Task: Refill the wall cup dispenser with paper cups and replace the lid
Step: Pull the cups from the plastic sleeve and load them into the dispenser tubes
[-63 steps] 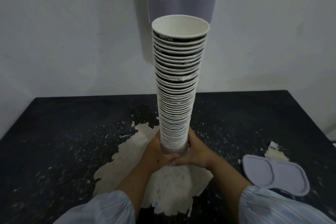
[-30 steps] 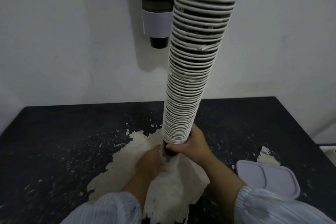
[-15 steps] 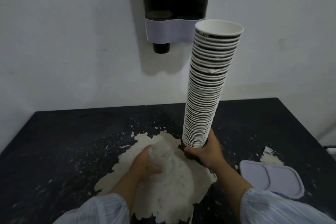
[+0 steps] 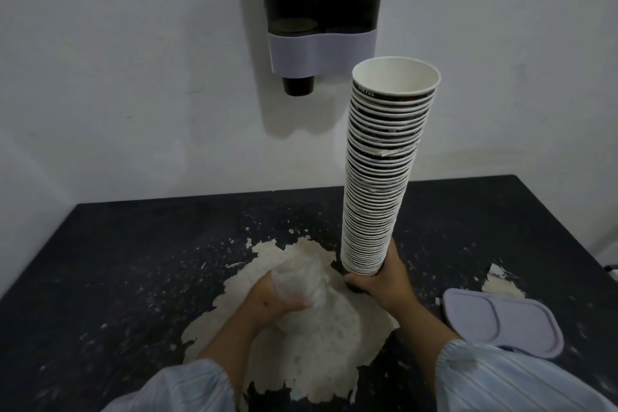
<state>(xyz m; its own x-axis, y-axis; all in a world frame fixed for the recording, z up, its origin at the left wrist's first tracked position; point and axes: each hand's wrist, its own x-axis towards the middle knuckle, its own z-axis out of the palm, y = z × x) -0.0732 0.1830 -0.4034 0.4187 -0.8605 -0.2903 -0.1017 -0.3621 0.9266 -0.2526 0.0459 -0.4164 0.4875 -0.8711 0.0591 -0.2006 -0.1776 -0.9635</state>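
1. Above the counter [image 4: 133,261], the right hand [image 4: 381,281] grips the base of a tall stack of paper cups [image 4: 378,184], mouths upward, leaning slightly, below and right of the wall dispenser [image 4: 322,7].
2. Left hand [image 4: 277,301] fingers are clenched round a crumpled clear plastic wrapper [image 4: 297,281] (apparently the stack's sleeve).
3. Lid [image 4: 501,323] lies on the counter, right, well apart from the dispenser.
4. Step judged: cups unwrapped, loading not yet begun.
5. Next move calls for discarding the wrapper, steadying the stack with both hands, then feeding it into the dispenser's top (out of view).
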